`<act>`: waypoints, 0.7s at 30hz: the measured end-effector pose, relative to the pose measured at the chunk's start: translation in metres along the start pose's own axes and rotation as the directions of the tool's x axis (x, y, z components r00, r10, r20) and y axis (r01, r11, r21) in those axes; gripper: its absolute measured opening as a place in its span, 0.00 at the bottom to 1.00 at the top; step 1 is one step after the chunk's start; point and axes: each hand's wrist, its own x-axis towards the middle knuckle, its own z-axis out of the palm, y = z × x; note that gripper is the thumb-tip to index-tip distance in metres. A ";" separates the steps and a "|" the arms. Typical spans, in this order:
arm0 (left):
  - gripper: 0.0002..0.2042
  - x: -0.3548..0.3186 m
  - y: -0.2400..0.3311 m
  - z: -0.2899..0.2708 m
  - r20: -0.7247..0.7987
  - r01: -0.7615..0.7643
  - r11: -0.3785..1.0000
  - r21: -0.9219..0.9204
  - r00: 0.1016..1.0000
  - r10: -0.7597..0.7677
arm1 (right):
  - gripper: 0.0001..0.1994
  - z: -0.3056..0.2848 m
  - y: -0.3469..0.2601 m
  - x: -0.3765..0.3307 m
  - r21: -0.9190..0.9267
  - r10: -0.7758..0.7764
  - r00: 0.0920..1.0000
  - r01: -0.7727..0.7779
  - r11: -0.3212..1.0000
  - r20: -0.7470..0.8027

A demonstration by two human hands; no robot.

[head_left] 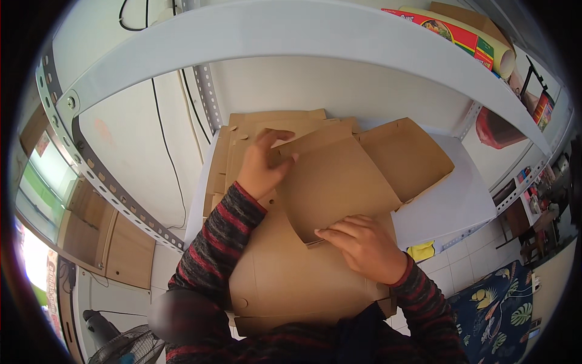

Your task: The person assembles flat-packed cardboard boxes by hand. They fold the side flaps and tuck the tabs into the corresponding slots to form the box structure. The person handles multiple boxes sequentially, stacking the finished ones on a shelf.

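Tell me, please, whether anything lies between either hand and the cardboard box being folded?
Nothing visible does. The left hand rests directly on the box at its upper left edge, and the right hand presses its lower edge. The box sits on a stack of flat cardboard.

The single view comes from a wide fisheye camera worn on the person's head, looking steeply down and slightly forward from close above onto the white work table (pixel 448 200), so that the striped-sleeved forearms enter from the lower edge. The lens bends straight edges toward the round, dark-rimmed border: the white metal shelf board (pixel 291 36) arches across the top, while the pale tiled floor (pixel 461 273) shows at lower right.
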 end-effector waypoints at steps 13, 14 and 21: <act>0.15 -0.002 -0.052 0.003 0.098 0.216 0.975 -0.044 0.973 -0.211 | 0.14 0.004 0.011 -0.006 0.095 0.012 0.999 -0.015 0.995 0.035; 0.15 -0.003 -0.058 0.004 0.104 0.201 0.977 -0.067 0.976 -0.193 | 0.14 0.004 0.009 -0.006 0.087 0.020 1.000 -0.021 0.996 0.012; 0.13 -0.004 -0.055 0.006 0.141 0.224 0.966 -0.127 0.968 -0.206 | 0.10 0.002 0.011 -0.012 0.045 -0.017 0.999 0.016 0.999 0.037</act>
